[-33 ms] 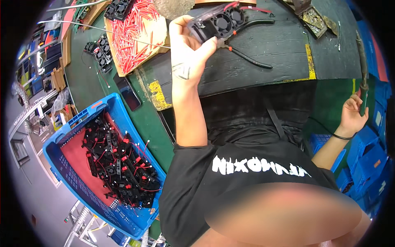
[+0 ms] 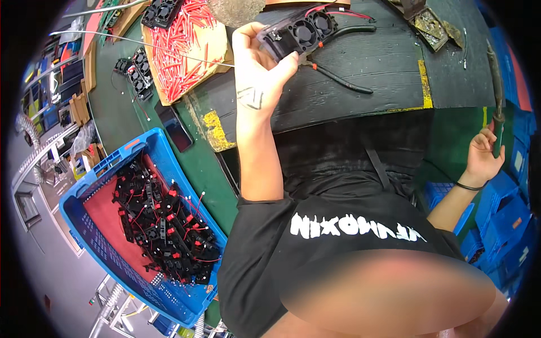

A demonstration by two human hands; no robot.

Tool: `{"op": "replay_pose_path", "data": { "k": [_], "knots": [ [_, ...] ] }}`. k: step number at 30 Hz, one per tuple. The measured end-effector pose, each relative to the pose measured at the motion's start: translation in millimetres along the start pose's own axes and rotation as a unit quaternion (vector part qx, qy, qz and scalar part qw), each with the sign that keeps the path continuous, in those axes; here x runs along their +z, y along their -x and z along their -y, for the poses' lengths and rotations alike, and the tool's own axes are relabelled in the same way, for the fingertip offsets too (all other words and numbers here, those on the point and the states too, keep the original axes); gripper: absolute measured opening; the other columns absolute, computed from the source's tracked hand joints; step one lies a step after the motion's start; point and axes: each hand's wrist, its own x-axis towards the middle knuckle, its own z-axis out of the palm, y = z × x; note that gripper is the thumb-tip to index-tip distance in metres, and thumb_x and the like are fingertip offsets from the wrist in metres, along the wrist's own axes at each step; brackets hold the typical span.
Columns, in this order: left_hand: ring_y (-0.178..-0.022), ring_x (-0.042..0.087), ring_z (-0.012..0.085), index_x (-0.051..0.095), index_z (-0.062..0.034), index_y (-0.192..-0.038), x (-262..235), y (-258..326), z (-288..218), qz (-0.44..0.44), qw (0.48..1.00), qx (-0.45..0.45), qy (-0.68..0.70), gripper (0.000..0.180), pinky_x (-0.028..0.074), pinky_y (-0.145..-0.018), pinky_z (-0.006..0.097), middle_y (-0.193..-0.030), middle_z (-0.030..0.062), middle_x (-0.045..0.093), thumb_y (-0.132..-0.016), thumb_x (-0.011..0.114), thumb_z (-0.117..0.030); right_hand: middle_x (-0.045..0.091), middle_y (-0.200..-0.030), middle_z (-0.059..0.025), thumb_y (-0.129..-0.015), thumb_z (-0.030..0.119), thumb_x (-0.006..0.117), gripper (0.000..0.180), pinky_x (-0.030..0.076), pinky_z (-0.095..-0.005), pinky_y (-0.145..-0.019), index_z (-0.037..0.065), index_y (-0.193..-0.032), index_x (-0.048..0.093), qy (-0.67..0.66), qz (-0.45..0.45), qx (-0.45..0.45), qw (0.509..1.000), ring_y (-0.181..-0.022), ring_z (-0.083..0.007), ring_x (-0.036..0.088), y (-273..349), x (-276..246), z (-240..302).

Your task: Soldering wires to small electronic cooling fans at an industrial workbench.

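Observation:
My left hand (image 2: 264,70) is closed around the left end of a black twin-fan unit (image 2: 305,34), raised over the black board. Two round fans face up, and red and black wires trail from its far end. Partly hidden beneath it lies a pair of pliers (image 2: 342,83), its black handles spread to the right. Out at the right, my right hand (image 2: 484,155) is wrapped around the green handle of a soldering iron (image 2: 498,90), whose long brownish shaft points away from me.
Red tubes (image 2: 183,50) fill a cardboard tray at the far left. More fan units (image 2: 139,73) and a phone (image 2: 176,129) lie nearby. At left stands a blue crate (image 2: 101,248) of wired black parts. A grimy metal dish (image 2: 431,31) sits far right; blue bins (image 2: 499,208) stand beyond.
The fan unit in my left hand has shifted and tilted very slightly, and looks sharper now. My right hand with the soldering iron has not visibly moved.

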Motion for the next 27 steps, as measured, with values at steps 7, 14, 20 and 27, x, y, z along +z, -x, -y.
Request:
{"op": "replay_pose_path", "data": {
  "k": [7,14,20,27],
  "knots": [
    [-0.112,0.061,0.0275,0.042,-0.0007,-0.136,-7.5,-6.1,3.8,-0.033,0.975,0.11,-0.191,0.061,0.052,-0.094,0.038,-0.124,0.0174,0.055,-0.08,0.067,0.003,0.05,-0.142,-0.0286,-0.084,0.017,0.058,0.066,0.046,-0.0271,-0.063,-0.014,-0.139,0.041,0.007,-0.002,0.025,1.0,-0.086,-0.0212,0.056,-12.0,9.4,-6.9],
    [-0.116,0.057,0.0268,0.063,-0.008,-0.124,8.4,-7.8,3.5,-0.05,0.722,0.267,-0.637,0.054,0.029,-0.107,0.051,-0.121,0.0109,0.061,-0.077,0.076,-0.031,0.053,-0.138,-0.0273,-0.086,0.017,0.057,0.061,0.044,-0.0268,-0.063,-0.014,-0.136,0.043,0.035,0.015,0.017,0.999,-0.082,-0.0196,0.053,-10.9,17.3,-17.5],
    [-0.1,0.06,0.0345,0.066,-0.004,-0.11,40.4,-34.2,0.1,-0.046,0.763,0.312,-0.564,0.042,0.045,-0.086,0.047,-0.105,0.0158,0.063,-0.076,0.081,-0.024,0.054,-0.137,-0.0265,-0.087,0.018,0.056,0.057,0.044,-0.0267,-0.064,-0.012,-0.134,0.046,0.033,0.027,0.031,0.999,-0.081,-0.0186,0.052,0.3,28.4,-25.1],
    [-0.081,0.064,0.0374,0.067,-0.0003,-0.096,34.6,-61.6,19.0,-0.088,0.815,0.358,-0.447,0.02,0.051,-0.074,0.043,-0.087,0.019,0.065,-0.082,0.076,-0.011,0.054,-0.138,-0.0268,-0.087,0.017,0.055,0.054,0.043,-0.0267,-0.064,-0.013,-0.132,0.049,0.039,0.036,0.017,0.998,-0.081,-0.0191,0.052,4.3,35.2,-21.8]
  ]
}}
